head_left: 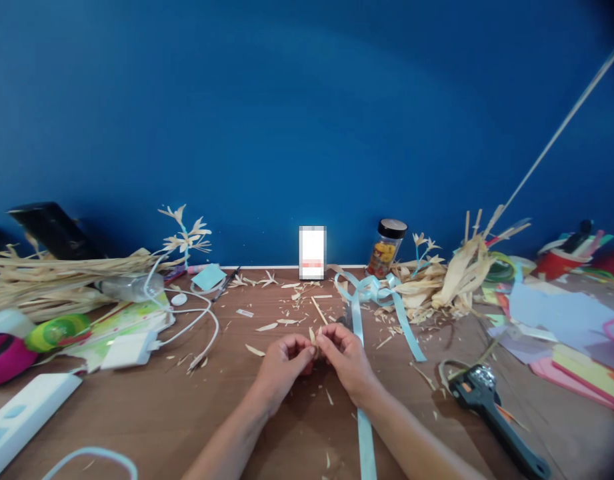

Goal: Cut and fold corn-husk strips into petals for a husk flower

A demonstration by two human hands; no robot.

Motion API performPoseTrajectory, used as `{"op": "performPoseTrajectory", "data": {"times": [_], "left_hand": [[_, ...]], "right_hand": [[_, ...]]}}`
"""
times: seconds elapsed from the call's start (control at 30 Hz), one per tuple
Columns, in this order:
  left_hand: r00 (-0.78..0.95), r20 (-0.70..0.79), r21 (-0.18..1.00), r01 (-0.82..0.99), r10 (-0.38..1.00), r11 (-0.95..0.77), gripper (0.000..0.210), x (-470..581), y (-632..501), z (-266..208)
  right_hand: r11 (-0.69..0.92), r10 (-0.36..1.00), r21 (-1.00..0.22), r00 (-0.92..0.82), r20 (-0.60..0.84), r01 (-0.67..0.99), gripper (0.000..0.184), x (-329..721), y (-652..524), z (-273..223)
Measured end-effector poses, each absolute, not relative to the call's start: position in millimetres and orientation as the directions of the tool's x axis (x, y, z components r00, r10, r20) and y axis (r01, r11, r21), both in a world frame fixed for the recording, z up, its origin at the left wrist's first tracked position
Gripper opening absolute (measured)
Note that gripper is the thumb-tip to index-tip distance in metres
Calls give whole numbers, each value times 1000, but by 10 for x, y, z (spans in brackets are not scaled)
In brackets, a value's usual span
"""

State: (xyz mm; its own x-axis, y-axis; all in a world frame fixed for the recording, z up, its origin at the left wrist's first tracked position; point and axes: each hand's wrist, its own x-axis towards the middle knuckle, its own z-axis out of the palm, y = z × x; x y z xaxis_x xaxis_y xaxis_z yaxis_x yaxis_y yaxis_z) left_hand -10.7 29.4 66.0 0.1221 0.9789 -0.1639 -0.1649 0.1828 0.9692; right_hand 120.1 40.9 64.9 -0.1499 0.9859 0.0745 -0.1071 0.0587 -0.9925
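Over the middle of the brown table, my left hand and my right hand meet fingertip to fingertip. Both are closed in a pinch on a small pale strip that looks like dried husk; its lower part is hidden by my fingers. A thin pale stick slants just beyond my fingertips. Cut husk scraps lie scattered around my hands. A light blue ribbon runs beneath my right wrist and loops at the back.
At the right lie a black glue gun, colored paper and a husk bundle. A black-lidded jar stands by the wall. At the left are husk flowers, a white charger with cable, and a power strip.
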Motion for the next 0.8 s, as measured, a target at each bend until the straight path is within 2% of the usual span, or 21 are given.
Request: {"op": "performPoseTrajectory", "data": {"times": [0.23,0.5,0.8], "left_hand": [[119,-105,988,-103,987,118,18,-129,309,606],[112,-123,990,-54,986,130,17,-136,321,611],[127,-142,983,-101,982,155,18,-122,313,619]], "right_hand": [[-3,984,-995,-176,15,-97,24,1204,416,628],[44,976,-996,-209,60,-80,17,1208,400,662],[64,977,-995,-200,79,-77,16,1200,395,675]]}}
